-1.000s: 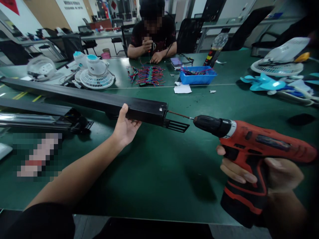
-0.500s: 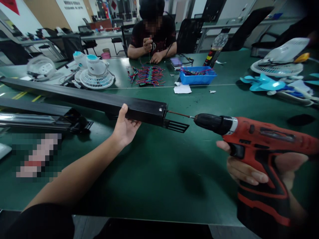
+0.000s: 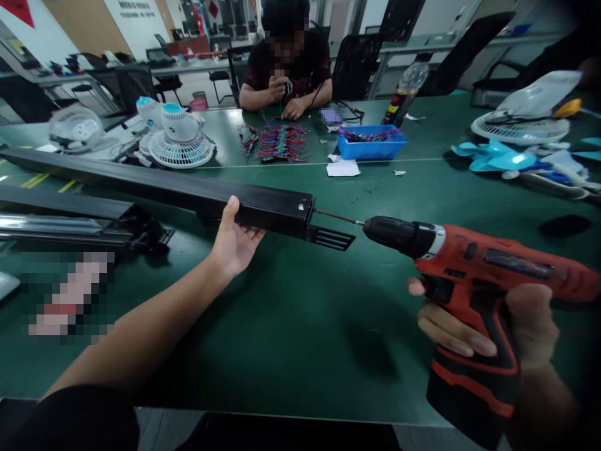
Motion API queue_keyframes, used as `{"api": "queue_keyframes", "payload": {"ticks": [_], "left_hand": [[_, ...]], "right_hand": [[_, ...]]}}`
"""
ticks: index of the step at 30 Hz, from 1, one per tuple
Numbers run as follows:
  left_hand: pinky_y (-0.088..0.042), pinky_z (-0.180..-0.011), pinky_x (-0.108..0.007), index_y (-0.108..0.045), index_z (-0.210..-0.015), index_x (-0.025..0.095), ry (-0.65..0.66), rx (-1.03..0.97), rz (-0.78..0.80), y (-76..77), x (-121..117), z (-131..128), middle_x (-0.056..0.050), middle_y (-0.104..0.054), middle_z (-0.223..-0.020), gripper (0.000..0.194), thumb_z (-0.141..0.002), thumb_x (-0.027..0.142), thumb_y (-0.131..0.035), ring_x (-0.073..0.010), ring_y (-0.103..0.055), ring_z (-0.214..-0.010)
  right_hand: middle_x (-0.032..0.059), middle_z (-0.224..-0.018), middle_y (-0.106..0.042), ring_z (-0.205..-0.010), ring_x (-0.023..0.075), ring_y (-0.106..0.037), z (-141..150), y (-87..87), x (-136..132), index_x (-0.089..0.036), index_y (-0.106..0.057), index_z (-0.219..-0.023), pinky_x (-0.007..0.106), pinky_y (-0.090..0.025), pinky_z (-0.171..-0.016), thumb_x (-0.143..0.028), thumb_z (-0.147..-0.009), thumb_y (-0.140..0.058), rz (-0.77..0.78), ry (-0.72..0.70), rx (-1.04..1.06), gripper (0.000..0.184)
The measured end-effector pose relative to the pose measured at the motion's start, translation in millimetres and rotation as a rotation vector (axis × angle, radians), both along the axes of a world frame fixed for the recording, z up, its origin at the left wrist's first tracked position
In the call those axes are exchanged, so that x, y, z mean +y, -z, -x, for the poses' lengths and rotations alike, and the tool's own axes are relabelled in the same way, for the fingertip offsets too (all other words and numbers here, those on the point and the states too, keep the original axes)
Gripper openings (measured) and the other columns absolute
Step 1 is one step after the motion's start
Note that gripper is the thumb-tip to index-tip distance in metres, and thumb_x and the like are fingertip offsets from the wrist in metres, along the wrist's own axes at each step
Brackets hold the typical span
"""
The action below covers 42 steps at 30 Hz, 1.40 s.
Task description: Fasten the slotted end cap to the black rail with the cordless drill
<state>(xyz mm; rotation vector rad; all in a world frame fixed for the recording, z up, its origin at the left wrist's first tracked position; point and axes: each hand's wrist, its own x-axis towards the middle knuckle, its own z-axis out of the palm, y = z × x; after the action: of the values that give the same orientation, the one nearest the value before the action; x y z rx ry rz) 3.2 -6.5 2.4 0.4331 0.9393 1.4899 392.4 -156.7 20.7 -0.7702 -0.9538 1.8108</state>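
A long black rectangular tube (image 3: 188, 192) runs from the far left to the middle of the view. My left hand (image 3: 235, 241) is closed round it near its right end, thumb on the near side and fingers underneath. A slotted black tab (image 3: 332, 238) sticks out below that end. In my right hand (image 3: 488, 326) is a red and black cordless drill (image 3: 498, 250), gripped by its handle. Its long thin brownish bit (image 3: 335, 216) reaches to the tube's open end; the tip is hidden at the opening.
Other black profiles (image 3: 70, 228) lie at the left. Fan parts (image 3: 181, 147) stand behind the tube, and blue fan blades (image 3: 498, 156) lie at the right. Further back are wired circuit boards (image 3: 282, 143), a blue bin (image 3: 370, 144) and a bottle (image 3: 407, 88). A person (image 3: 286, 69) sits opposite.
The drill's rear and handle have swung slightly left and its body has tilted a little, while the bit stays at the tube's end. My left hand and the tube have hardly moved.
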Motion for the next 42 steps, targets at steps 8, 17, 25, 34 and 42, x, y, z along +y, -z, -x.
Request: {"api": "queue_keyframes", "payload": {"ticks": [8, 17, 25, 34, 42], "left_hand": [[-0.068, -0.117, -0.039, -0.085, -0.144, 0.031, 0.051, 0.001, -0.019, 8.4, 4.4, 8.6, -0.009, -0.090, -0.125, 0.074, -0.090, 0.078, -0.106, -0.0313, -0.085, -0.130], [-0.067, -0.118, -0.040, -0.084, -0.141, 0.029, 0.029, 0.011, -0.010, 4.8, 2.2, 4.3, -0.010, -0.090, -0.129, 0.071, -0.092, 0.076, -0.105, -0.0319, -0.084, -0.132], [-0.067, -0.120, -0.039, -0.086, -0.141, 0.030, 0.057, -0.016, -0.006, 7.3, 3.6, 5.7, -0.011, -0.092, -0.133, 0.065, -0.096, 0.073, -0.104, -0.0325, -0.086, -0.135], [-0.065, -0.121, -0.042, -0.082, -0.149, 0.032, 0.082, -0.031, -0.004, 9.6, 4.7, 7.8, -0.010, -0.090, -0.129, 0.078, -0.091, 0.080, -0.104, -0.0337, -0.085, -0.135], [-0.065, -0.120, -0.040, -0.083, -0.145, 0.033, 0.072, -0.007, -0.009, 8.6, 3.2, 6.7, -0.009, -0.090, -0.131, 0.077, -0.088, 0.078, -0.107, -0.0323, -0.084, -0.135]], "right_hand": [[-0.0098, -0.053, -0.051, -0.041, 0.0123, -0.019, -4.6, -0.6, 7.8, -0.026, -0.103, -0.127, 0.035, -0.041, -0.043, -0.087, -0.105, -0.094, -0.127, 0.067, -0.064, 0.066], [-0.0055, -0.049, -0.054, -0.041, 0.0129, -0.023, 1.1, -6.2, 4.8, -0.024, -0.105, -0.128, 0.034, -0.041, -0.041, -0.084, -0.102, -0.097, -0.116, 0.033, -0.106, 0.066], [0.0053, -0.098, -0.093, -0.036, 0.0047, -0.020, 6.8, -7.6, 7.7, -0.032, -0.101, -0.139, 0.032, -0.037, -0.034, -0.091, -0.100, -0.097, -0.191, 0.213, -0.058, 0.070], [0.0022, -0.079, -0.075, -0.039, 0.0090, -0.019, 12.6, -2.1, -4.6, -0.029, -0.101, -0.115, 0.036, -0.044, -0.037, -0.082, -0.101, -0.099, -0.193, 0.266, -0.142, 0.055], [-0.0028, -0.073, -0.068, -0.041, 0.0087, -0.015, 12.2, -4.3, -0.5, -0.032, -0.094, -0.110, 0.035, -0.045, -0.037, -0.086, -0.101, -0.099, -0.173, 0.213, -0.135, 0.055]]}}
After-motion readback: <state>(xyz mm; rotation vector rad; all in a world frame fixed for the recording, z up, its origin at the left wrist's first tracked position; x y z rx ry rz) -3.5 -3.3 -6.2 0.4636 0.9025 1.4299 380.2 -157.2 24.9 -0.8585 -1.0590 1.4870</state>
